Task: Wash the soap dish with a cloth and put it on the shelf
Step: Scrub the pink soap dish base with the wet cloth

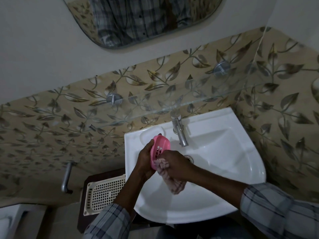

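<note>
Now, at the lower left of the frame a bent metal pipe [66,176] sticks out of the leaf-patterned tile wall [43,131], and just right of it a cream perforated basket [105,194] lies on a dark stand beside the basin. Next comes the left hand [145,161], raised over the left part of the white sink [248,157]. Its fingers are curled round the back and left edge of the pink soap dish [159,150], so the dish stands tilted on its long side with its slotted face turned toward the right of the frame. A fingertip shows at the dish's upper end, and the palm cups its lower half. Against the lower end of the dish sits the bunched, pale checked cloth [176,184]. It is gripped by the right hand [176,165], whose fingers are closed round it and press it onto the dish, while the loose tail hangs below the fist over the bowl. Right of the hands and a little higher, the chrome tap [180,131] leans out over the drain. Above it all, across the middle of the frame, the glass shelf [151,107] runs along the wall on two round metal brackets, and a mirror [138,19] hangs at the top.
</note>
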{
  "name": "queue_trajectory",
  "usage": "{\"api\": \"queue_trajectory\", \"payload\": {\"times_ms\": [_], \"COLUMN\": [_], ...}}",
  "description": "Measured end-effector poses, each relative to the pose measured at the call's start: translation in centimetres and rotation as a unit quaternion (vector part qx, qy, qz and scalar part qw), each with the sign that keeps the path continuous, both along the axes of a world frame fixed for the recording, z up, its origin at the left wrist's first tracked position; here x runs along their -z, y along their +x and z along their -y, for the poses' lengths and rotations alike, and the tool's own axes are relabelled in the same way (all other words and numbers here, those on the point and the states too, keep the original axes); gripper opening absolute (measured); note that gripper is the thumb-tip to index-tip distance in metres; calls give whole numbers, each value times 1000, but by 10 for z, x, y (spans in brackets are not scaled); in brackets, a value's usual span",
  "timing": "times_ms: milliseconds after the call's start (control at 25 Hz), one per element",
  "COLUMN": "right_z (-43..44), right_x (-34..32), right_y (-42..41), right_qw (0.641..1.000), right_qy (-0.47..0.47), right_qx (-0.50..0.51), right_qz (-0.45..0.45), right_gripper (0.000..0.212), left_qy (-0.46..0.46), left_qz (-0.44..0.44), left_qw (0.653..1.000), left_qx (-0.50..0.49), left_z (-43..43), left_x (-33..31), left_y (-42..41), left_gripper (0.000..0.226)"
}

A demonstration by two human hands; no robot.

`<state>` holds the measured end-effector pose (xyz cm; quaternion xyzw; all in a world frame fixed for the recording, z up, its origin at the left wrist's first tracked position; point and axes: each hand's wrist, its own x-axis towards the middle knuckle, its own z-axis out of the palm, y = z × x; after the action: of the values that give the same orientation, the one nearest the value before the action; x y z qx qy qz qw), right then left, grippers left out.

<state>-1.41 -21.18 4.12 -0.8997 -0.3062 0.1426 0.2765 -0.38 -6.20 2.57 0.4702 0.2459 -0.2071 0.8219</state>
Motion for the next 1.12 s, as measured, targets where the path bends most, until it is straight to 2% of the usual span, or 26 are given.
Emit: {"api": "queue_trajectory", "payload": {"times_ms": [80, 120, 160, 200, 240, 280, 320, 360, 400, 440, 520, 600, 680, 760, 840, 880, 960, 1000, 1040, 1120], "right_z": [14, 23, 32, 40, 50, 60, 67, 70, 68, 63, 57, 48, 28, 2, -14, -10, 4, 6, 3, -18], "right_x": [-10, -13, -19, -25, -29, -28, -27, -26, -26, -24, -22, -27, -31, -23, -11, -7, 1, 3, 4, -4], "right_y": [11, 22, 33, 44, 51, 55, 54, 50, 43, 37, 31, 29, 23, 13, -4, -7, -2, 1, 2, 5], "right_qw": [984, 986, 994, 988, 955, 914, 879, 861, 867, 893, 942, 946, 935, 961, 989, 989, 967, 952, 945, 941], "right_qy": [-119, -107, -36, 73, 179, 261, 314, 327, 304, 262, 165, 98, 97, 90, 22, 15, -1, -24, -39, -60], "right_qx": [-71, -40, 31, 133, 230, 281, 291, 280, 263, 249, 268, 309, 316, 229, 102, 61, 21, 43, 97, 225], "right_qz": [111, 122, 100, 25, -50, -130, -211, -272, -294, -266, -120, 31, 130, 126, 109, 132, 254, 301, 309, 246], "right_gripper": [37, 38, 38, 39, 41, 42, 40, 39, 38, 35, 28, 27, 23, 28, 43, 46, 44, 43, 40, 27], "left_qy": [-10, -20, -41, -62, -80, -91, -97, -98, -97, -99, -102, -102, -107, -114, -108, -100, -84, -70, -51, 13], "left_qz": [-22, -29, -33, -33, -31, -26, -21, -16, -13, -13, -19, -25, -32, -34, -26, -26, -31, -28, -20, 1], "left_qw": [1000, 999, 998, 997, 996, 995, 995, 995, 995, 995, 995, 994, 994, 993, 993, 994, 996, 997, 998, 999], "left_qx": [13, 17, 22, 24, 22, 18, 14, 11, 8, 5, 1, 7, 14, -3, -31, -33, -25, -27, -35, -53], "left_z": [-2, -2, -3, -5, -8, -12, -15, -17, -18, -19, -21, -22, -18, -11, -7, -6, -5, -1, 6, 22], "left_x": [5, 4, 2, 0, -1, -2, -3, -3, -4, -5, -5, -6, -6, -7, -6, -7, -8, -10, -9, -5], "left_y": [-8, -11, -11, -10, -10, -11, -11, -11, -11, -11, -11, -11, -12, -12, -12, -12, -15, -15, -17, -19], "left_gripper": [47, 50, 53, 55, 56, 55, 54, 54, 54, 54, 56, 57, 57, 53, 51, 52, 52, 49, 48, 45]}}
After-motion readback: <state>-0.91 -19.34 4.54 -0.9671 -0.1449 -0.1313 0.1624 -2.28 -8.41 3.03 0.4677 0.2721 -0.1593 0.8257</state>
